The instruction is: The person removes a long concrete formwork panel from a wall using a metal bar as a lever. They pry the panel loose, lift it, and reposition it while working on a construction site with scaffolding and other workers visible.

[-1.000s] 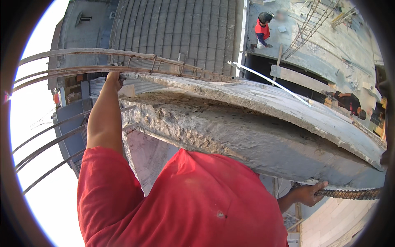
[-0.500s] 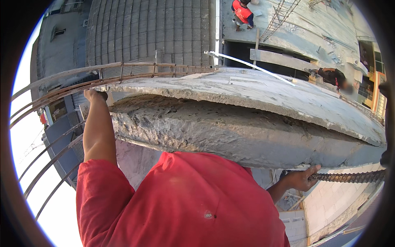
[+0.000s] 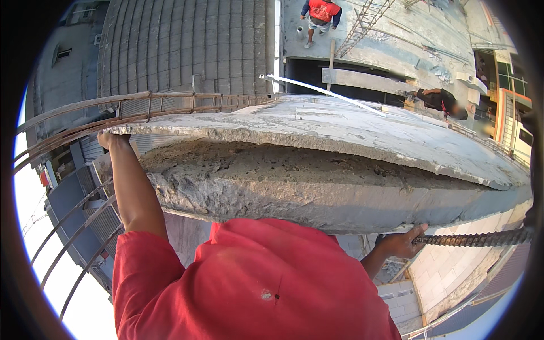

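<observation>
left hand (image 3: 113,137) is curled tight round the left corner of that thin slab (image 3: 340,129), which sits over the concrete beam (image 3: 294,197) with a dark gap between them, narrowing toward the beam's right end. right hand (image 3: 399,245) is down at the beam's lower edge, at the near end of a ribbed bar (image 3: 470,238); can't tell if it's gripping it. rusty bars (image 3: 150,106) run just past the slab's left corner, hands well apart.
</observation>
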